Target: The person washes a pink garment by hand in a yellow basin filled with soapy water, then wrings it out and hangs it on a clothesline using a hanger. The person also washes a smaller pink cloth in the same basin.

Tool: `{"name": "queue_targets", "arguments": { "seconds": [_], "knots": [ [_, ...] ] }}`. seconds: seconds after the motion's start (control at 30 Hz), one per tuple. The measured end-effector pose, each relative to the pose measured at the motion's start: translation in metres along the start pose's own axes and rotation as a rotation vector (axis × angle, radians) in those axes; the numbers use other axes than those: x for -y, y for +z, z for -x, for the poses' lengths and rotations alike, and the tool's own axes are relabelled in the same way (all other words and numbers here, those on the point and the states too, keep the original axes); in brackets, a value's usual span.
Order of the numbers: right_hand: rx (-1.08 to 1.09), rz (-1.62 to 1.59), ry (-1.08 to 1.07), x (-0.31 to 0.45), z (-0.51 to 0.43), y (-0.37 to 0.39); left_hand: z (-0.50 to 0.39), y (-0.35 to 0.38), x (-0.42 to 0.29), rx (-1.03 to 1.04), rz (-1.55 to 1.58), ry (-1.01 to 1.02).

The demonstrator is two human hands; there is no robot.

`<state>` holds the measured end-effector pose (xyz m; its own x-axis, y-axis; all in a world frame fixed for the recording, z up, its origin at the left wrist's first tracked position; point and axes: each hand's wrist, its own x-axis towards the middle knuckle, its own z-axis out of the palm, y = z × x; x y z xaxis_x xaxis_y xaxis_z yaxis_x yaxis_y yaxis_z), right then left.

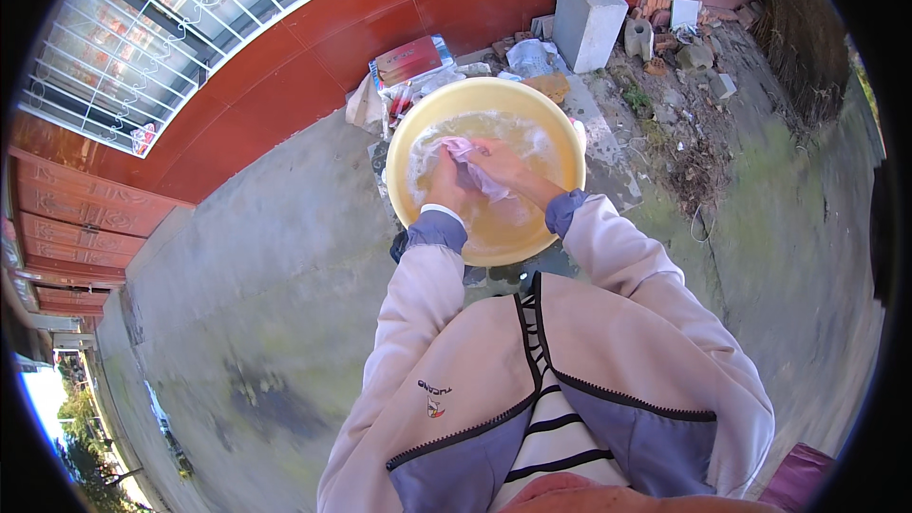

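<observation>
Both hands are together over a large yellow plastic basin (pixel 524 256) of soapy water (pixel 499 228). Between them is a wet pale pink cloth (pixel 491 185). My left hand (pixel 445 184) grips the cloth from its left side. My right hand (pixel 500 162) has its fingers closed on the cloth's upper part. The cloth's lower end hangs to the water, where part of it looks submerged. White suds ring the water near the basin's far wall. The sleeves of the pale jacket (pixel 420 292) are turned back at the wrists.
Beyond the basin lie a red cardboard box (pixel 405 63), plastic bags (pixel 531 55) and a sponge-like tan block (pixel 548 87). A pale rectangular block (pixel 588 21) stands by the red wall (pixel 470 0). Rubble and bricks (pixel 662 28) lie at right. Concrete ground (pixel 271 285) surrounds the basin.
</observation>
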<state>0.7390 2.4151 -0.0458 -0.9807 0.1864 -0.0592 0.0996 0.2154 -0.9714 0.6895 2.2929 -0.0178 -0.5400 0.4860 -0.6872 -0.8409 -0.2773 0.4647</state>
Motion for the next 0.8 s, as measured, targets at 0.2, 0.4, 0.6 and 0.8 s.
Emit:
{"name": "queue_targets", "arguments": {
  "seconds": [0.2, 0.4, 0.6, 0.8],
  "knots": [
    [-0.056, 0.073, 0.018, 0.053, 0.026, 0.023, -0.092, -0.073, 0.010, 0.132, -0.085, 0.303],
    [-0.221, 0.321, 0.166, -0.003, -0.008, -0.009, -0.037, -0.015, -0.002, -0.132, -0.329, 0.246],
    [-0.157, 0.839, 0.115, 0.025, -0.001, -0.061, -0.012, -0.050, -0.013, -0.409, -1.150, 0.899],
    [-0.180, 1.084, -0.500, -0.041, 0.000, -0.022, -0.032, -0.063, 0.014, -0.580, -1.424, 0.622]
  ]
}}
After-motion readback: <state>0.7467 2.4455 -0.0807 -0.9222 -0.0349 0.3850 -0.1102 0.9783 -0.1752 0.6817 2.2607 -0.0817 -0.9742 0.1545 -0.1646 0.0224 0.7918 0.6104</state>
